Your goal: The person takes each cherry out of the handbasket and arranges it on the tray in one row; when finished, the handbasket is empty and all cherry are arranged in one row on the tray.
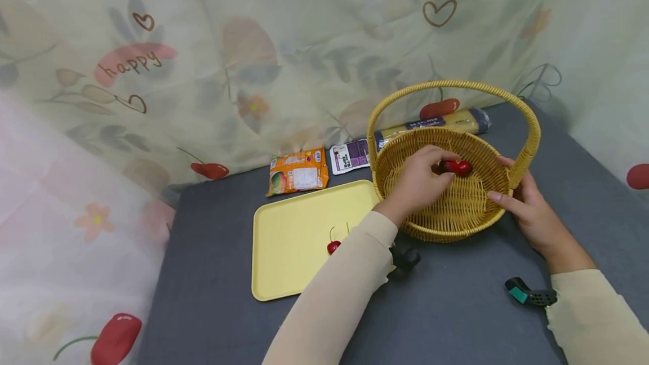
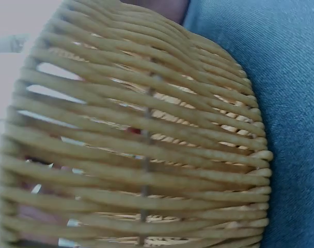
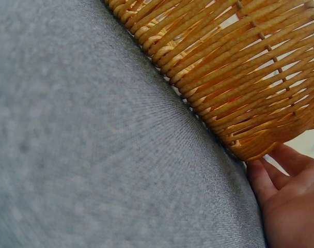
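Note:
A yellow wicker basket point(image 1: 458, 204) with a tall arched handle stands on the right of the grey-covered table. Reaching inside it, my left hand point(image 1: 418, 182) pinches glossy red cherries point(image 1: 463, 168) between thumb and fingers; how many is hard to tell. My right hand point(image 1: 532, 213) grips the basket's right side near the handle's base, thumb over the rim. In the right wrist view, that hand's fingers touch the woven wall point(image 3: 250, 93). Basket weave point(image 2: 146, 124) fills most of the left wrist view, hiding the left hand's fingers.
A yellow tray point(image 1: 289, 241) lies left of the basket with a stemmed cherry point(image 1: 333, 247) on it, partly behind my left sleeve. Behind are an orange packet point(image 1: 299, 172), a purple-and-white packet point(image 1: 351, 156) and a long yellow package point(image 1: 461, 121) by the curtain.

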A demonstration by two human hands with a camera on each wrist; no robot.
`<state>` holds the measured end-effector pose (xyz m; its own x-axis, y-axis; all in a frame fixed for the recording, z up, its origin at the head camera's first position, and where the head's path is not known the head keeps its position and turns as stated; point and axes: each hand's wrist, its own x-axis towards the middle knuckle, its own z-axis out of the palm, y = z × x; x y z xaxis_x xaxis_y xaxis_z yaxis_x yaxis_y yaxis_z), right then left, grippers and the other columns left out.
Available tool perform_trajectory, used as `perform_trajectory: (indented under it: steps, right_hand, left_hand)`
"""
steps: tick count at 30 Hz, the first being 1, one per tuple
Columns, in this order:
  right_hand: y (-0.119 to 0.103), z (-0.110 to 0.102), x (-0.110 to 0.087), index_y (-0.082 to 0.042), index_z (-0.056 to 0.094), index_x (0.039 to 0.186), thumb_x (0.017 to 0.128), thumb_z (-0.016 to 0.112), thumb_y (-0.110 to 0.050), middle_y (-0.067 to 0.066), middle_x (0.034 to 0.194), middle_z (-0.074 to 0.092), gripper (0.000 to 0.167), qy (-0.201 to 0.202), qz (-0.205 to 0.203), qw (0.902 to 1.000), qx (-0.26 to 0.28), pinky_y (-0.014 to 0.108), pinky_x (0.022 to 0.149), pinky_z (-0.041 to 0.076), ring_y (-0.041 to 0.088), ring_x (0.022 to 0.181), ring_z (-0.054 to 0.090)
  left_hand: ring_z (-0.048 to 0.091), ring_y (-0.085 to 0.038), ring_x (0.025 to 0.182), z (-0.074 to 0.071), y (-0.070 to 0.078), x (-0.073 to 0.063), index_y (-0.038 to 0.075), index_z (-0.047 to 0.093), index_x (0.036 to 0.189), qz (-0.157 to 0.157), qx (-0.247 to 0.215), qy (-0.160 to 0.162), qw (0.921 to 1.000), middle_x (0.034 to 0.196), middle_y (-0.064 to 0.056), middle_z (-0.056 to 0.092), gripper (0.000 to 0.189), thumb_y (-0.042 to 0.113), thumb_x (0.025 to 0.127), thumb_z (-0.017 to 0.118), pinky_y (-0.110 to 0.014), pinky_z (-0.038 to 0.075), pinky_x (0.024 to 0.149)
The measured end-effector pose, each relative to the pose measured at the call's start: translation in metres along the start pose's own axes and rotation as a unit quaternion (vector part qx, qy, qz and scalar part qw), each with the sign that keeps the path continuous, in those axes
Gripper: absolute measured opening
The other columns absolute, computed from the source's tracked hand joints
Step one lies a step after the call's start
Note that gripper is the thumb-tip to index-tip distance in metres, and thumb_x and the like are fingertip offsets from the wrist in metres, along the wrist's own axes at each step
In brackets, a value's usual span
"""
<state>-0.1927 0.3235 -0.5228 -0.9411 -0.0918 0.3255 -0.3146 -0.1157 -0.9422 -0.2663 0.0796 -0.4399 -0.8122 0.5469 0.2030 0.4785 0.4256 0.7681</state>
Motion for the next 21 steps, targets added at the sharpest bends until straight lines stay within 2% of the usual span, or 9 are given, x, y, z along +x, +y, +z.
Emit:
perform_trajectory:
  steps: [5, 12, 21]
  right_hand:
    - [0.0, 0.0, 0.0, -0.01, 0.029, 0.17, 0.106, 0.053, 0.013, 0.013, 0.156, 0.04, 0.072, 0.0, 0.001, 1.0, -0.004, 0.018, 0.1, 0.043, 0.02, 0.137, 0.048]
    - [0.0, 0.0, 0.0, -0.012, 0.028, 0.17, 0.107, 0.052, 0.013, 0.011, 0.154, 0.041, 0.073, -0.002, 0.006, 1.0, -0.001, 0.018, 0.099, 0.044, 0.015, 0.133, 0.052]
    - [0.002, -0.002, 0.0, -0.012, 0.029, 0.17, 0.106, 0.053, 0.013, 0.012, 0.155, 0.04, 0.072, 0.001, 0.005, 1.0, -0.001, 0.018, 0.099, 0.043, 0.017, 0.134, 0.05]
  left_hand:
    - [0.06, -0.001, 0.103, -0.012, 0.006, -0.012, 0.007, 0.073, 0.138, 0.026, -0.031, 0.011, 0.9991, 0.129, 0.003, 0.065, 0.034, 0.009, 0.104, 0.074, -0.016, 0.05, 0.091]
    - [0.062, -0.003, 0.095, -0.029, 0.013, -0.034, 0.004, 0.072, 0.137, 0.044, -0.082, 0.02, 0.9954, 0.123, 0.001, 0.066, 0.034, 0.007, 0.103, 0.075, -0.018, 0.054, 0.085]
    - [0.062, -0.005, 0.093, -0.039, 0.018, -0.06, 0.004, 0.075, 0.131, 0.072, -0.096, 0.034, 0.9922, 0.117, 0.003, 0.064, 0.029, 0.004, 0.102, 0.076, -0.022, 0.057, 0.084]
